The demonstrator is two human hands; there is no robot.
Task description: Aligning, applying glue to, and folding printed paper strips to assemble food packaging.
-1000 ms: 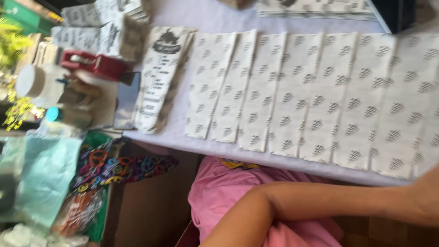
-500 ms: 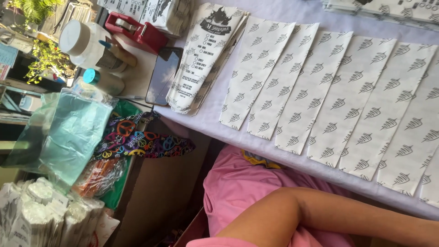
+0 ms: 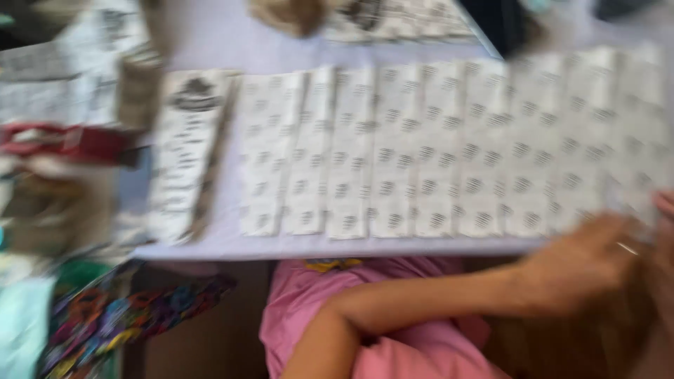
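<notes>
Paper sachets (image 3: 449, 147), white with small dark marks, lie side by side in a long row across a pale table (image 3: 232, 42). At the row's right end, the left hand (image 3: 583, 270) reaches across the body, its fingers on the table's near edge beside the last sachets. Only a sliver of the right hand (image 3: 663, 210) shows; blur hides whether either hand grips anything. A pink garment (image 3: 393, 337) fills the lap below.

A pale lilac counter (image 3: 210, 42) is carrying a row of white patterned paper packets (image 3: 421, 147), lying flat side by side and overlapping at the edges. A longer printed packet (image 3: 186, 151) is lying just left of them (the picture is blurred), with a red object (image 3: 63, 140) farther left.
</notes>
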